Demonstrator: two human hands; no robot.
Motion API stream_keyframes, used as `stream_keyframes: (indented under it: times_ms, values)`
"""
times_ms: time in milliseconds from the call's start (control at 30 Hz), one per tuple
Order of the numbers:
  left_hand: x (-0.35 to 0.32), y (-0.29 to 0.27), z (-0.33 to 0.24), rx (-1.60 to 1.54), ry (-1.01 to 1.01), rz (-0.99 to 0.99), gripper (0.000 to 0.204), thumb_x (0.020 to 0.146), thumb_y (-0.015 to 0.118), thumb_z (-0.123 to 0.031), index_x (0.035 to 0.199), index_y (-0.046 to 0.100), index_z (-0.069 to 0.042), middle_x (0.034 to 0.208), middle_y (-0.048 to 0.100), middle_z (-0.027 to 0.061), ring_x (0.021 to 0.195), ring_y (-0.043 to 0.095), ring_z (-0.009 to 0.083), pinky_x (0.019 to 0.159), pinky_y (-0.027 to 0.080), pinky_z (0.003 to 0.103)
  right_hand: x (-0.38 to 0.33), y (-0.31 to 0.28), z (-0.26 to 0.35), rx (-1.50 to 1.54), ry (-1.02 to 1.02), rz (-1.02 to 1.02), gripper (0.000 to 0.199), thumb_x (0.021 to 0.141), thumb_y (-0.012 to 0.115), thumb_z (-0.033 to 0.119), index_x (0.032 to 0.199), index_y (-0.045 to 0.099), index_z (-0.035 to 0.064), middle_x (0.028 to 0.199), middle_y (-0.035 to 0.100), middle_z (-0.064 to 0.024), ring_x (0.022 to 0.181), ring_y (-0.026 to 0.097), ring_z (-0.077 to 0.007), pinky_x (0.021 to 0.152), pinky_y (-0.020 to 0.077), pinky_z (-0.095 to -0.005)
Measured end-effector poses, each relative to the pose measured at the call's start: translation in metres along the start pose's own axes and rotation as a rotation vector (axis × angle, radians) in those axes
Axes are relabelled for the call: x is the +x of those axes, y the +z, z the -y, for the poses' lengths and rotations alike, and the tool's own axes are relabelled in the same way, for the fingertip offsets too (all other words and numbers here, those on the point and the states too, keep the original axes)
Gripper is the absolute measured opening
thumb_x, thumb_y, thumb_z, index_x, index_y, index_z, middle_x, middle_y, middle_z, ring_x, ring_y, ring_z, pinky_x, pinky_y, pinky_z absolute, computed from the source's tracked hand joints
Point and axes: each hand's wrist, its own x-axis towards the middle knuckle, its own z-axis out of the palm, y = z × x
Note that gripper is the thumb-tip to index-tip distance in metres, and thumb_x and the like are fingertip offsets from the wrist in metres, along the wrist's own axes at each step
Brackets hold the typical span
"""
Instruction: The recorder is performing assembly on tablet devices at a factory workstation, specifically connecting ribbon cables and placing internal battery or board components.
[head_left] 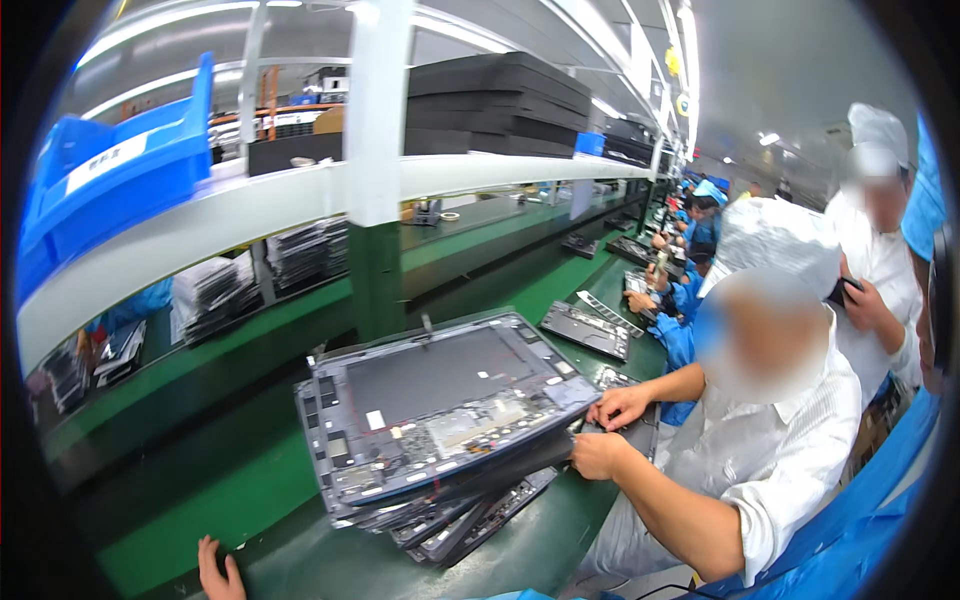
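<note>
My left hand shows at the lower left edge, resting on or just above the green bench. Its visible fingers are apart and hold nothing. My right hand is out of view. To the right of my left hand stands a leaning stack of opened laptop bases, the topmost laptop base showing its circuit board and a dark flat panel. Beneath it, more laptop bases lie fanned out at different angles. A co-worker's two hands are at the right side of the stack, fingers bent around something I cannot make out.
A co-worker in white sits close on the right; another person stands behind. A white post and shelf rail rise beyond the green bench. A blue bin and black foam sheets sit on the shelf.
</note>
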Motion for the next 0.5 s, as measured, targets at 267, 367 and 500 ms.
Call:
stream_keyframes:
  times_ms: [267, 367, 500]
  values:
    - [0.095, 0.092, -0.013, -0.029, -0.297, 0.060, 0.031, 0.094, 0.056, -0.018, 0.123, 0.053, -0.006, 0.141, 0.049, 0.0133, 0.138, 0.038, 0.0345, 0.109, 0.020, 0.071, 0.002, 0.001, 0.000, 0.017, 0.011, 0.001, 0.042, 0.098, 0.050, 0.038, 0.077, 0.069, 0.0070, 0.073, 0.066, -0.0192, 0.067, 0.065, -0.0394, 0.062, 0.0503, -0.0495]
    - [0.140, 0.130, -0.023, -0.016, -0.282, 0.073, 0.032, 0.095, 0.056, -0.022, 0.123, 0.053, -0.008, 0.138, 0.050, 0.0124, 0.136, 0.041, 0.0321, 0.105, 0.019, 0.077, 0.004, -0.003, -0.003, 0.005, 0.044, 0.040, 0.041, 0.099, 0.048, 0.037, 0.081, 0.067, 0.0063, 0.074, 0.065, -0.0197, 0.068, 0.064, -0.0394, 0.063, 0.0502, -0.0495]
    - [0.191, 0.171, -0.036, 0.120, -0.324, 0.040, 0.041, 0.095, 0.055, -0.035, 0.126, 0.054, -0.009, 0.135, 0.053, 0.0122, 0.130, 0.047, 0.0317, 0.102, 0.020, 0.080, 0.000, -0.008, 0.003, -0.018, 0.058, 0.098, 0.038, 0.100, 0.047, 0.035, 0.087, 0.066, 0.0054, 0.079, 0.065, -0.0220, 0.072, 0.064, -0.0394, 0.066, 0.0500, -0.0485]
